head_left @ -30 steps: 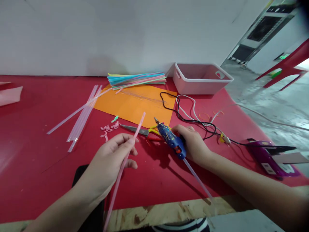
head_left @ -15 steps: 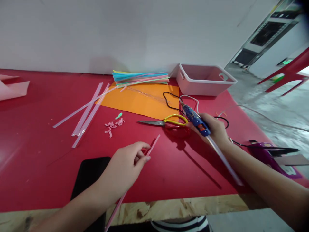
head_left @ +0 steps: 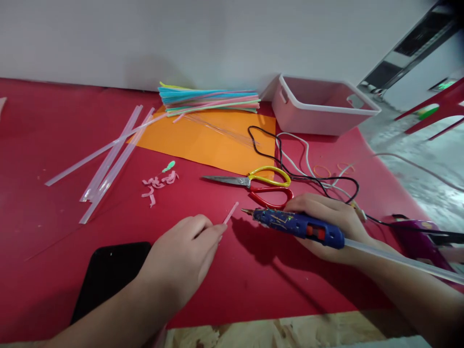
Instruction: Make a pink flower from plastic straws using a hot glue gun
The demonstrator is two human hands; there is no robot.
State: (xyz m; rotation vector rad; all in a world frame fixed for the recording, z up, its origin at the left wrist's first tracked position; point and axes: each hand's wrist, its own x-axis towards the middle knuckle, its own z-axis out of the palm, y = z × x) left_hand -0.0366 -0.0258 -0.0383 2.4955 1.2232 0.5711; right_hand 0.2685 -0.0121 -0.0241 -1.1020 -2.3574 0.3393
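Observation:
My right hand (head_left: 326, 220) is wrapped round a blue hot glue gun (head_left: 297, 227), its metal tip pointing left. A long translucent glue stick (head_left: 398, 261) runs out of its back end. Between the closed fingers of my left hand (head_left: 188, 251) is a thin pink stick (head_left: 231, 212); its short end points up toward the nozzle, a small gap apart. Just beyond the glue gun lie scissors (head_left: 226, 180) with one yellow and one red handle. Small curled pink scraps (head_left: 159, 182) and a green piece (head_left: 169, 166) rest left of the scissors.
Several translucent glue sticks (head_left: 110, 154) lie crossed at left. A bundle of coloured stems (head_left: 210, 99) lies along an orange sheet (head_left: 217, 147), beside a pink basket (head_left: 326, 108). A black phone (head_left: 112, 270) is near my left forearm. Cords (head_left: 308, 169) trail right toward a purple object (head_left: 416, 241).
My right hand has brought the glue gun down and toward me, turning its tip left toward the pink stick. The view has shifted slightly; my left hand still holds the stick.

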